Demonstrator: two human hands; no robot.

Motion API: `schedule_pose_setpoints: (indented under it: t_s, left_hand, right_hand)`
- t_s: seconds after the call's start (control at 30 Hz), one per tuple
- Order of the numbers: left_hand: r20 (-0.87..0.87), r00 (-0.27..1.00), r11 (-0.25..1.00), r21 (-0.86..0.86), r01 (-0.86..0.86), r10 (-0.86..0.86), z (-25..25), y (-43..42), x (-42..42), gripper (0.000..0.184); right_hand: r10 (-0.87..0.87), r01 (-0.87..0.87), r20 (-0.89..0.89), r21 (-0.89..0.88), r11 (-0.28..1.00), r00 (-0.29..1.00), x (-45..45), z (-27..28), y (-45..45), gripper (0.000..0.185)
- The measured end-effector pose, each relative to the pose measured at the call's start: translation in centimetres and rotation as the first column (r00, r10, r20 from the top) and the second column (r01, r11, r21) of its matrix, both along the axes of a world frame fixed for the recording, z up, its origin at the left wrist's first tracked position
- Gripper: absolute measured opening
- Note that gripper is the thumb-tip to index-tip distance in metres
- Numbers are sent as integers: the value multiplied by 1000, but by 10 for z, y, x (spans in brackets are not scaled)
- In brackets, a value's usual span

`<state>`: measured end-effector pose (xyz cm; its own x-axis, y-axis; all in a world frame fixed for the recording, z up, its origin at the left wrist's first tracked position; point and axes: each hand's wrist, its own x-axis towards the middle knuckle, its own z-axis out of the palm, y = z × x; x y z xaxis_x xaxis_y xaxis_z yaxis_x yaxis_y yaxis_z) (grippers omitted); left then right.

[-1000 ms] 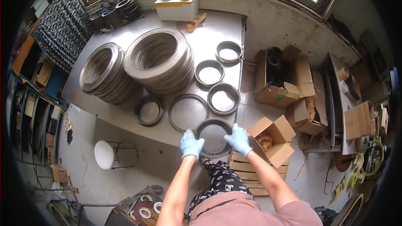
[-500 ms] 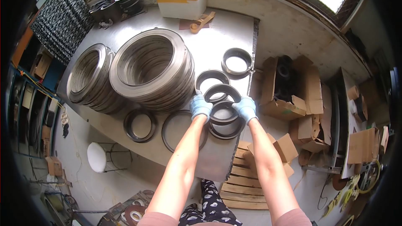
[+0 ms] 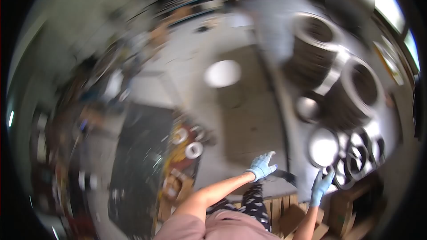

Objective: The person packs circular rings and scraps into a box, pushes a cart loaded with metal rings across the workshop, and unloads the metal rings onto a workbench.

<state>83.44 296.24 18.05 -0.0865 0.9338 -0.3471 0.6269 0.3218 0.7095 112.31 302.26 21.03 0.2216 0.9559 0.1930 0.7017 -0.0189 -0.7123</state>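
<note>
My left hand (image 3: pixel 261 167), in a light blue glove, is off the table over the floor, holding nothing, its fingers stretched out. My right hand (image 3: pixel 321 186), gloved alike, is at the table's near end beside several black rings (image 3: pixel 356 160). Its fingers are extended and apart, with nothing visible in them; whether a fingertip touches a ring is too blurred to tell. A larger thin ring (image 3: pixel 323 147) lies just beyond that hand. Farther along the table (image 3: pixel 278 58) are two stacks of wide metal rings, the nearer stack (image 3: pixel 351 100) and the farther stack (image 3: pixel 313 53). Another dark ring (image 3: pixel 308 108) lies beside them.
A white round stool (image 3: pixel 223 74) stands on the floor left of the table. Rolls of tape (image 3: pixel 194 150) sit at a dark bench (image 3: pixel 140 164) on the left. Wooden slats (image 3: pixel 275 209) and cardboard boxes (image 3: pixel 344 211) are near my feet. Shelves (image 3: pixel 187 4) stand at the back.
My view has swung left and is blurred. Both hands have come away from the black rings they were on; my left hand has moved out past the table's edge.
</note>
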Motion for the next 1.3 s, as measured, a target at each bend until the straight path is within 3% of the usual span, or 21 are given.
schedule_pose_setpoints:
  t_s: [0.1, 0.13, 0.17, 0.2, 0.23, 0.27, 0.37, 0.5, 0.67, 0.7, 0.73, 0.77, 0.87, 0.97, 1.0, 1.03, 1.1, 1.17, 1.2, 1.27, 1.3]
  left_hand:
    - [-143, 902, 907, -55, -418, 408, -32, -152, -134, 67]
    - [-225, 822, 825, -107, -554, 523, -28, -202, -175, 68]
    - [-340, 682, 757, 186, -626, 647, -76, -266, -216, 64]
    - [-234, 618, 640, 26, -768, 751, -23, -313, -256, 58]
    - [-180, 400, 430, 177, -885, 899, -41, -373, -291, 53]
    - [-322, 237, 318, 226, -921, 916, -20, -425, -320, 51]
    - [-500, -199, -99, 219, -971, 843, -11, -585, -403, 70]
    - [-811, -158, -218, 39, -975, 563, 23, -742, -483, 98]
    - [-631, 21, -207, -286, -935, 775, 7, -849, -548, 103]
    - [-680, 64, -182, -284, -941, 730, 16, -843, -542, 99]
    - [-619, 46, -181, -299, -937, 784, 0, -854, -546, 94]
    - [-612, -24, -195, -214, -957, 790, -15, -856, -541, 86]
    - [-698, 155, 82, -138, -987, 699, 10, -837, -512, 66]
    - [-652, 166, 262, 52, -964, 740, 20, -796, -442, 59]
    - [-643, 129, 300, 164, -940, 755, 7, -782, -416, 59]
    - [-643, 152, 300, 127, -946, 751, 3, -769, -397, 59]
    - [-507, 82, 221, 221, -950, 858, -6, -746, -357, 55]
    - [-529, 50, 234, 287, -929, 847, -8, -739, -332, 63]
    - [-574, -140, 75, 335, -939, 807, 11, -734, -322, 70]
    - [-535, -441, -278, 360, -891, 720, 5, -735, -312, 91]
    - [-535, -435, -265, 366, -892, 724, -3, -740, -315, 91]
  right_hand:
    - [292, -319, -146, -226, 920, 945, -102, -73, -71, 34]
    - [484, -492, -101, -89, 866, 869, -132, -102, -92, 32]
    - [579, -606, -212, -98, 789, 787, -164, -127, -119, 30]
    - [659, -702, -254, -157, 695, 708, -199, -139, -149, 29]
    - [775, -810, -237, -182, 557, 586, -232, -137, -178, 29]
    - [769, -844, -347, -238, 481, 536, -266, -135, -213, 28]
    - [912, -909, -314, -397, 128, 265, -351, -93, -300, 25]
    - [985, -910, -165, -399, -113, -50, -410, -46, -385, 23]
    - [952, -924, -21, -234, -302, -305, -452, 3, -449, 15]
    - [932, -920, -42, -152, -361, -359, -466, 29, -461, 21]
    - [843, -759, -526, -504, -413, -110, -490, 72, -474, 27]
    - [832, -742, -532, -494, -454, -154, -497, 56, -483, 27]
    - [846, -784, -53, -349, -514, -531, -525, -12, -492, 19]
    - [901, -865, -151, -254, -432, -406, -591, -35, -535, 30]
    - [920, -805, -244, -450, -387, -306, -614, -32, -551, 42]
    - [914, -810, -311, -446, -382, -260, -632, -51, -565, 50]
    - [902, -818, -374, -436, -376, -215, -661, -79, -592, 57]
    - [957, -735, -246, -620, -276, -152, -678, -84, -616, 71]
    - [957, -742, -247, -612, -274, -150, -677, -74, -627, 71]
    - [949, -760, 206, -648, -51, -240, -668, -51, -650, 74]
    - [953, -764, 204, -644, -43, -226, -669, -50, -650, 74]
